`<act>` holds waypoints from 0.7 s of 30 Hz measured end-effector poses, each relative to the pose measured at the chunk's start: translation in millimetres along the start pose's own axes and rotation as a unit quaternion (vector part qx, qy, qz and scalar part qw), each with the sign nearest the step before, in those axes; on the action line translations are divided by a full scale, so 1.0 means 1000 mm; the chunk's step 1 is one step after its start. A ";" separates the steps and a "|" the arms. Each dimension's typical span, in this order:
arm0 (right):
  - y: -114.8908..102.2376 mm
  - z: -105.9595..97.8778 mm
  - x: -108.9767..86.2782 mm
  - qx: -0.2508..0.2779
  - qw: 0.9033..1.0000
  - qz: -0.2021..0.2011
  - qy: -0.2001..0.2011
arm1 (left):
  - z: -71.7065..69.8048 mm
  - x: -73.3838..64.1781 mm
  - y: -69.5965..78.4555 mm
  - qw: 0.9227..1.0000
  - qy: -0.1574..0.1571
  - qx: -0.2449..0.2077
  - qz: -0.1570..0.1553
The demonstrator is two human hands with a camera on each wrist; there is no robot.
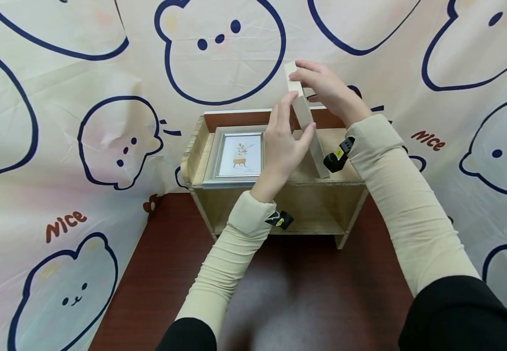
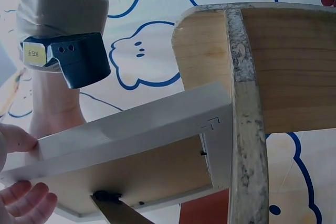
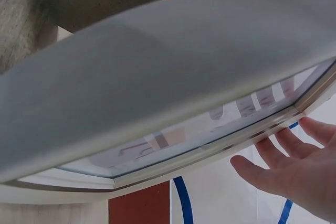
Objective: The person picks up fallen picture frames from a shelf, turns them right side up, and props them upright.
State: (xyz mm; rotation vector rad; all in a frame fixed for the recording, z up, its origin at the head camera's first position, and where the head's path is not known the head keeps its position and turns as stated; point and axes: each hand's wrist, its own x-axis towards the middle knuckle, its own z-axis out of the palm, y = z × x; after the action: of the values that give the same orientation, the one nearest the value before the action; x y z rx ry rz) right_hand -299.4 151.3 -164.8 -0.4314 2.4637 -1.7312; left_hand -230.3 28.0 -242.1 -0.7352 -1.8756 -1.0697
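in the left hand [image 1: 281,148], gripped between thumb and fingertips by the edge: the upright frame [image 1: 303,112], at about two o'clock from that hand, top leaning towards eleven, lower end towards five and seemingly touching the shelf unit [image 1: 323,209] near the front lip. higher up, between one and two o'clock, held near the top by the right hand [image 1: 329,90], full thumb placement hard to tell.

for steady handling, probably best to grip only the rim, off the glass [image 3: 199,137], to spare smudges; check the strut [image 2: 123,214] for full spread before loosening any finger; settle the base square on wood, slightly behind the lip; release one hand at a time; leave room towards nine o'clock, so as not to knock the flat frame [image 1: 215,156].

in texture: straight, boxy off-white moulding, plain brown backing board [image 2: 152,174], shiny glass with fingers mirrored. towards half past eight, apparently lying flat: pale grey rim, silvery inner line, print [image 1: 239,162] of a potted plant. towards five, pale grained wood, mottled along one cut edge. at six, dark reddish floor [image 1: 157,253], faintly glossy. from nine through twelve to three, creased backdrop [image 1: 306,29] with navy bear outlines.
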 end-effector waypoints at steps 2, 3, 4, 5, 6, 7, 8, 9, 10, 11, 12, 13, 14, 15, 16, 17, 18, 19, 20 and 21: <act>0.000 0.001 -0.001 -0.009 1.000 0.001 0.009 | 0.000 0.000 0.000 1.000 0.000 0.000 -0.004; 0.001 0.001 -0.001 -0.015 1.000 0.002 0.014 | 0.000 0.000 -0.001 1.000 -0.002 0.000 -0.007; 0.001 0.001 -0.001 -0.018 1.000 0.001 0.019 | 0.000 0.001 -0.001 1.000 -0.002 0.002 -0.008; 0.002 0.000 -0.001 -0.021 0.999 0.002 0.027 | 0.000 0.001 -0.002 1.000 -0.004 0.003 -0.011; 0.002 0.000 -0.002 -0.025 0.999 0.003 0.036 | 0.000 0.002 -0.002 1.000 -0.005 0.005 -0.013; 0.003 0.000 -0.002 -0.028 0.999 0.004 0.044 | -0.001 0.002 -0.003 1.000 -0.007 0.005 -0.016; 0.003 -0.001 -0.002 -0.031 0.998 0.007 0.053 | -0.001 0.003 -0.003 1.000 -0.008 0.005 -0.018; 0.004 -0.001 -0.002 -0.029 0.998 0.011 0.062 | -0.001 0.003 -0.004 1.000 -0.010 0.004 -0.019; 0.004 -0.001 -0.003 -0.025 0.997 0.015 0.071 | -0.002 0.004 -0.004 1.000 -0.009 0.003 -0.020; 0.004 -0.001 -0.003 -0.024 0.996 0.020 0.079 | -0.003 0.005 -0.005 1.000 -0.010 0.001 -0.022; 0.003 -0.001 -0.004 -0.020 0.996 0.024 0.086 | -0.003 0.005 -0.005 1.000 -0.009 0.000 -0.023; 0.003 -0.001 -0.004 -0.016 0.995 0.029 0.093 | -0.004 0.005 -0.006 1.000 -0.009 -0.003 -0.024; 0.003 -0.001 -0.005 -0.012 0.995 0.033 0.098 | -0.005 0.006 -0.006 1.000 -0.007 -0.004 -0.023; 0.003 -0.002 -0.006 -0.009 0.994 0.035 0.104 | -0.005 0.006 -0.007 1.000 -0.007 -0.006 -0.025; 0.003 -0.002 -0.007 -0.010 0.994 0.036 0.107 | -0.006 0.006 -0.007 1.000 -0.006 -0.007 -0.025; 0.003 -0.002 -0.008 -0.011 0.993 0.036 0.111 | -0.006 0.006 -0.007 1.000 -0.005 -0.008 -0.027; 0.003 -0.002 -0.008 -0.009 0.993 0.036 0.113 | -0.007 0.006 -0.007 1.000 -0.004 -0.009 -0.027; 0.004 -0.003 -0.009 -0.008 0.993 0.035 0.115 | -0.007 0.006 -0.007 1.000 -0.004 -0.012 -0.027; 0.006 -0.004 -0.009 -0.005 0.993 0.032 0.114 | -0.007 0.006 -0.008 1.000 -0.003 -0.012 -0.026; 0.007 -0.006 -0.009 -0.001 0.993 0.029 0.113 | -0.007 0.006 -0.008 1.000 -0.003 -0.014 -0.026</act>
State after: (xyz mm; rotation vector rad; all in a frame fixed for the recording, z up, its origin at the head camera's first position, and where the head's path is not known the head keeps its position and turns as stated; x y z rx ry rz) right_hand -293.3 161.8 -170.2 -0.1687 2.5978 -1.8481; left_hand -236.5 18.8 -238.0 -0.7101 -1.8978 -1.1297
